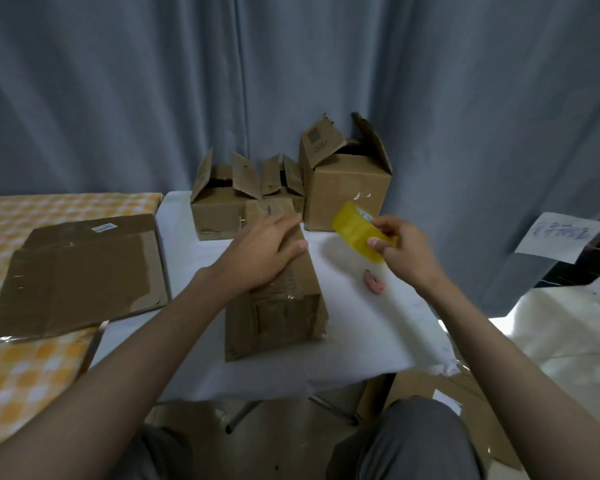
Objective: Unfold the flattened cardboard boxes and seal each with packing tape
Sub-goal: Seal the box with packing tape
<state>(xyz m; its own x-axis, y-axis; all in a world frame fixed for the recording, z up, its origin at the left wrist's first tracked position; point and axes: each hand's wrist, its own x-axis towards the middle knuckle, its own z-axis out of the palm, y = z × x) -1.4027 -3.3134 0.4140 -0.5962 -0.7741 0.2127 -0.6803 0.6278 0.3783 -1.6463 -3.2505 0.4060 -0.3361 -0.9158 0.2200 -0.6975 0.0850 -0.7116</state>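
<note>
Pressing flat-fingered left hand [267,252] on box [278,306], right hand [400,247] pinching tape roll [355,233]

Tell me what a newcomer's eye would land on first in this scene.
First the yellow tape roll, pinched in the right hand above the white table. Next the cardboard box at the table's centre, with the left hand lying flat on its top. Behind it stand open boxes with raised flaps, and flattened cardboard lies on the checked cloth at left.
</note>
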